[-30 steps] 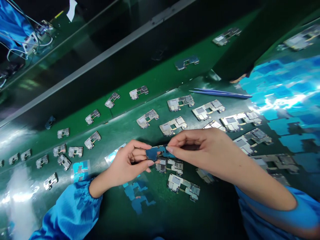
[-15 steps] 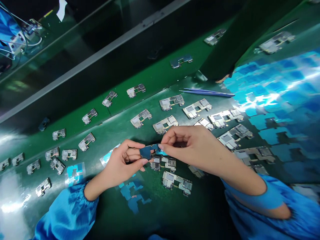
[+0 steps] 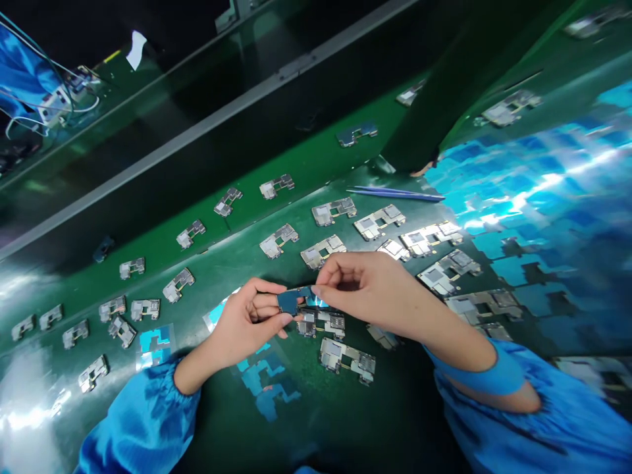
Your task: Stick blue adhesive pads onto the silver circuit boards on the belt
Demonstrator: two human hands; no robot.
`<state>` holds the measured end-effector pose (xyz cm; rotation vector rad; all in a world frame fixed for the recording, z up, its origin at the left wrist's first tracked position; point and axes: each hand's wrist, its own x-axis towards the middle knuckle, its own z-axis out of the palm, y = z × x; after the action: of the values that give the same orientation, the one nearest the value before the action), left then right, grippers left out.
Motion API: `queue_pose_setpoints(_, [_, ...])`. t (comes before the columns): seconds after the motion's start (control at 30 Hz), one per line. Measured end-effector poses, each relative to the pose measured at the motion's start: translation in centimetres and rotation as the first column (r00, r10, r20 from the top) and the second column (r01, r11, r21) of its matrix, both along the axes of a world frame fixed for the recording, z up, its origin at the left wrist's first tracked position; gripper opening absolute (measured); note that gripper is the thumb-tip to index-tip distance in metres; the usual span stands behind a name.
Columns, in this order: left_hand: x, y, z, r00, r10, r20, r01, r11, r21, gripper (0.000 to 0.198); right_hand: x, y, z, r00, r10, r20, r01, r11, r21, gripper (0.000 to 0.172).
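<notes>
A green bench (image 3: 230,266) carries blue film pieces (image 3: 530,172) at far right. The person's right hand (image 3: 370,286) pinches, and the left hand (image 3: 244,326) grips, opposite ends of one blue-faced circuit board (image 3: 289,302), held above the bench's middle.

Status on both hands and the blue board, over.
Left hand gripping blue board. Right hand pinching at its opposite end. Other boards lying close by.

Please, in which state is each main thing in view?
Held board: raised, blue face showing
Left hand: gripping the held board
Right hand: fingertips pinched at the board's right end
Tweezers: lying unheld
Loose circuit boards: lying spread about
Small film sheet: lying, blue pieces on it
Right sleeve: pushed up the forearm
</notes>
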<state>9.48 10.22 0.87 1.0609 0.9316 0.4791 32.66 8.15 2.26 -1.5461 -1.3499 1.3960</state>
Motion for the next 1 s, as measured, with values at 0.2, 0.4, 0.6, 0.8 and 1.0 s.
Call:
queue_pose_setpoints(0.2, [0.25,0.18,0.20,1.000,0.027,-0.014,-0.028,0.999,-0.027,0.040,0.04,0.00,-0.26,0.998,0.002,-0.056,-0.003,1.000,-0.009,0.011])
queue_pose_setpoints(0.4, [0.07,0.20,-0.07,0.999,0.037,0.020,-0.036,0.999,-0.031,0.046,0.04,0.00,-0.61,0.993,0.020,-0.119,-0.020,1.000,0.001,0.012])
queue_pose_setpoints(0.6, [-0.24,0.15,-0.43,0.999,0.003,0.045,-0.003,1.000,-0.018,0.050,0.06,0.09,-0.78,0.992,0.035,-0.122,-0.035,0.999,0.004,0.016])
queue_pose_setpoints(0.8, [-0.25,0.08,-0.53,0.999,-0.018,0.040,0.018,1.000,0.007,0.047,-0.06,0.14,-0.57,0.993,0.038,-0.108,-0.039,0.999,-0.007,0.017])
queue_pose_setpoints(1.0, [-0.31,0.07,-0.53,0.999,-0.019,0.038,0.019,1.000,0.006,0.046,-0.10,0.10,-0.82,0.994,0.033,-0.108,-0.035,0.999,-0.020,0.014])
